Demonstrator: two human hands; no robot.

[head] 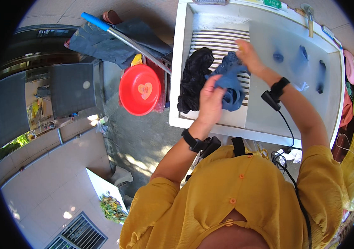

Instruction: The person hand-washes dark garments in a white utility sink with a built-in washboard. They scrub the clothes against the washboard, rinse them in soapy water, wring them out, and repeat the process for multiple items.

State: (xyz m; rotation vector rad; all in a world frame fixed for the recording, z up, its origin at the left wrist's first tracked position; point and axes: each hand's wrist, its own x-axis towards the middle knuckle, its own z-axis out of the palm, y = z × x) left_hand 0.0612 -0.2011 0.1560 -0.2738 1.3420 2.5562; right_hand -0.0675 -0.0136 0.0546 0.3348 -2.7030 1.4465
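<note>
My left hand (211, 101) grips a wet blue cloth garment (233, 85), bunched over the ribbed washboard (200, 40) of a white laundry sink. Just above the garment's far right end is my right hand (250, 57), blurred, its fingers curled. A small yellowish patch shows at its fingers, too blurred to name. Whether this hand holds the cloth is hard to tell. To the left of my left hand, a crumpled black garment (195, 77) lies on the washboard. Cloudy water fills the right basin (276, 102), where dark blue cloth pieces (302, 53) lie partly submerged.
Left of the sink stands a red plastic basin (128, 90). A blue-handled metal pole (133, 45) slants across dark sheeting (96, 40) towards the sink. On the sink's rim are a scrub brush (211, 1), a tube (273, 3) and a blue-and-white brush (328, 32). A black cable (286, 124) hangs from my right wrist strap.
</note>
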